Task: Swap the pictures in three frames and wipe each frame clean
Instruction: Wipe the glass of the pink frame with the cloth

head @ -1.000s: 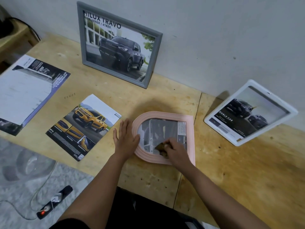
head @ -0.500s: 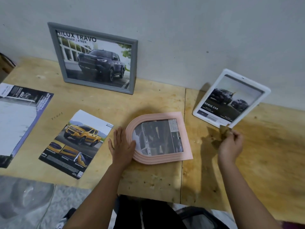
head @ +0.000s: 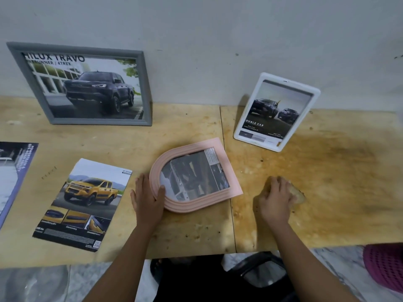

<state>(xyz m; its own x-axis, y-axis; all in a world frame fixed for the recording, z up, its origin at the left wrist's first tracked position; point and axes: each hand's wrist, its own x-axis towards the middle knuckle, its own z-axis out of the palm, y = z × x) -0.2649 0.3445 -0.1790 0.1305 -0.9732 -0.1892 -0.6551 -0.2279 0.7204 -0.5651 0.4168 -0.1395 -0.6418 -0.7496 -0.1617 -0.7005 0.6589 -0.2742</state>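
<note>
**Pink frame on the table, two frames at the wall**

My left hand (head: 148,198) lay flat with its fingers straight and the thumb touching the rim of the pink arched frame (head: 226,171). The frame lay face up on the plywood table (head: 338,171) with a picture inside. Well to its right, my right hand (head: 275,198) curled over a crumpled tan cloth (head: 298,194) and seemed to grip it. The grey rectangular frame (head: 144,88) and the white rounded frame (head: 246,112) leaned against the wall, both filled. A loose yellow-truck brochure page (head: 85,203) lay near my left hand. I judged those two frames done and the pink one not yet finished, though I could not tell whether its wipe was done.
</note>
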